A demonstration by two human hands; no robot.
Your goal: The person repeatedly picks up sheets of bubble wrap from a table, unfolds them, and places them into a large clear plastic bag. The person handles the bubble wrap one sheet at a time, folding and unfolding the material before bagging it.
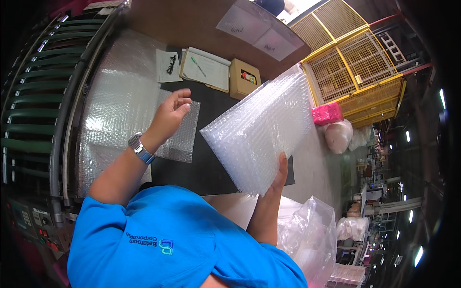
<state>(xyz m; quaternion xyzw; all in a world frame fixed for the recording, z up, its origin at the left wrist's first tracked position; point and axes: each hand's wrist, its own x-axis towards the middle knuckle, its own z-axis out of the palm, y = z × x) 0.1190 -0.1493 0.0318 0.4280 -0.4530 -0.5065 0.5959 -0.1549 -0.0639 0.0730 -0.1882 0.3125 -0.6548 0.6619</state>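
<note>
A thick stack of clear bubble wrap sheets [261,129] is tilted up on the right, and my right hand [279,177] grips its near edge with the thumb on the visible side. The fingers behind the stack are hidden. My left hand [174,109], with a metal watch [140,148] on the wrist, hovers around a smaller bubble wrap piece [183,137]. Its fingers are loosely bent and apart, with nothing seen in them. Beneath and left of that arm spreads a large bubble wrap sheet [117,96].
On the dark table mat [213,103] lie a clipboard [204,69], glasses [171,65] on paper and a cardboard box [244,78]. A roller conveyor [41,96] runs along the left. Clear plastic bags [307,230] sit right of me; a yellow mesh cage [353,62] stands beyond.
</note>
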